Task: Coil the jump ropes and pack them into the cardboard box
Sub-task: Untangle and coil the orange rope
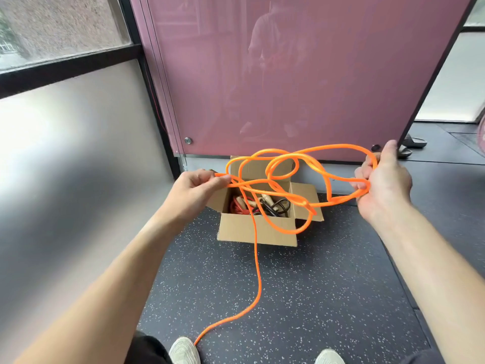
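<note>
An orange jump rope [284,164] hangs in loose tangled loops between my hands, above the open cardboard box [257,228]. My left hand [195,191] pinches its strands at the left end. My right hand [384,179] grips several loops at the right end. One strand drops past the box front and trails over the floor toward my left shoe [183,350]. Inside the box lie a red rope [238,206] and a black rope [275,207] with wooden handles.
The box sits on dark speckled rubber flooring [315,298] against a pink glass panel [288,74]. A frosted window wall [65,166] runs along the left. Dark slippers [413,143] lie at the far right past the panel. My right shoe [329,357] shows at the bottom.
</note>
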The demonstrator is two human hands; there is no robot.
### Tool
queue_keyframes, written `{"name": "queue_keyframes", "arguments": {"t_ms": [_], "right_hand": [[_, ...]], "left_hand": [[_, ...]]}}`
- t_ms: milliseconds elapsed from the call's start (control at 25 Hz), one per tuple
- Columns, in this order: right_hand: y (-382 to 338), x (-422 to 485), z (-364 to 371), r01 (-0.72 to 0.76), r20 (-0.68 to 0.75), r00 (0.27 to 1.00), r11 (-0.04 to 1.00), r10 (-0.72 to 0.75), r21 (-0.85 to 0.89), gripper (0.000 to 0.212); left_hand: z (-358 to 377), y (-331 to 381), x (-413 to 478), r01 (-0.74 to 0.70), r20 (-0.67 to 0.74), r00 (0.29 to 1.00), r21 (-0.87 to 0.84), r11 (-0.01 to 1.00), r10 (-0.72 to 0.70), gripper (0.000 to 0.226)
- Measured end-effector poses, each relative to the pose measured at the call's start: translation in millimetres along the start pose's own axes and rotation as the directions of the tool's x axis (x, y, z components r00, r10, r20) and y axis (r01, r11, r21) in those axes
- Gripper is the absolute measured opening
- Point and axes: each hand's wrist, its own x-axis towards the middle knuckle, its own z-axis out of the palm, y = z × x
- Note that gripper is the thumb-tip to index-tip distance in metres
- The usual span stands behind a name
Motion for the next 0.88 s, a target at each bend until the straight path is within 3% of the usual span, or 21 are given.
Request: {"name": "queue_keyframes", "arguments": {"t_ms": [120, 240, 280, 360, 400, 480, 520, 600, 640, 680, 720, 760, 800, 840, 880], "right_hand": [[0, 2, -2, -0.147, 0.18, 0.974, 0.988, 0.135, 0.055, 0.061], [3, -17, 6, -0.161, 0.46, 0.876, 0.987, 0.146, -0.005, 0.067], [4, -24, 9, -0.152, 0.537, 0.834, 0.988, 0.127, 0.002, 0.066], [4, -41, 16, -0.134, 0.639, 0.763, 0.991, 0.102, 0.002, 0.063], [5, -48, 19, -0.124, 0.662, 0.744, 0.992, 0.092, 0.001, 0.062], [6, -56, 24, -0.122, 0.653, 0.753, 0.992, 0.081, 0.018, 0.062], [6, -53, 25, -0.139, 0.613, 0.784, 0.99, 0.103, 0.01, 0.061], [9, -42, 21, -0.015, 0.496, 0.864, 0.991, 0.081, -0.136, 0.055], [14, -35, 15, 0.198, 0.447, 0.894, 0.928, -0.039, -0.315, 0.045], [21, -28, 9, 0.454, 0.427, 0.873, 0.718, -0.238, -0.527, 0.029], [27, -25, 5, 0.63, 0.473, 0.772, 0.412, -0.425, -0.658, 0.016], [32, -26, 5, 0.754, 0.581, 0.605, 0.158, -0.545, -0.637, 0.014], [36, -29, 6, 0.842, 0.688, 0.445, 0.006, -0.574, -0.54, 0.017], [38, -34, 9, 0.891, 0.762, 0.383, -0.009, -0.523, -0.454, 0.02], [39, -39, 12, 0.903, 0.82, 0.419, 0.085, -0.389, -0.421, 0.024]], "left_hand": [[2, 3, -1, 0.078, -0.057, 0.995, -0.029, 0.997, -0.08, 0.037], [9, 1, -2, 0.147, -0.113, 0.984, 0.105, 0.983, -0.135, 0.027], [10, -1, -4, 0.129, -0.081, 0.99, 0.188, 0.974, -0.115, 0.03], [14, -5, -7, 0.072, 0.045, 0.995, 0.266, 0.961, -0.087, 0.06], [18, -7, -8, 0.025, 0.104, 0.993, 0.242, 0.97, -0.052, 0.066], [26, -3, -8, -0.145, 0.187, 0.977, 0.206, 0.968, 0.106, 0.032], [29, 2, -8, -0.201, 0.207, 0.965, 0.208, 0.957, 0.158, 0.015], [31, 8, -11, -0.232, 0.237, 0.951, 0.124, 0.965, 0.198, 0.016], [31, 9, -12, -0.222, 0.252, 0.948, 0.085, 0.971, 0.194, 0.017], [32, 11, -13, -0.211, 0.251, 0.949, 0.055, 0.976, 0.191, 0.017], [34, 11, -14, -0.198, 0.231, 0.956, 0.052, 0.979, 0.181, 0.018], [36, 11, -14, -0.18, 0.202, 0.965, 0.063, 0.982, 0.164, 0.019], [38, 11, -14, -0.171, 0.168, 0.973, 0.077, 0.982, 0.157, 0.022], [41, 15, -15, -0.165, 0.139, 0.978, 0.076, 0.983, 0.153, 0.025], [43, 19, -16, -0.153, 0.121, 0.982, 0.056, 0.987, 0.145, 0.028]]}}
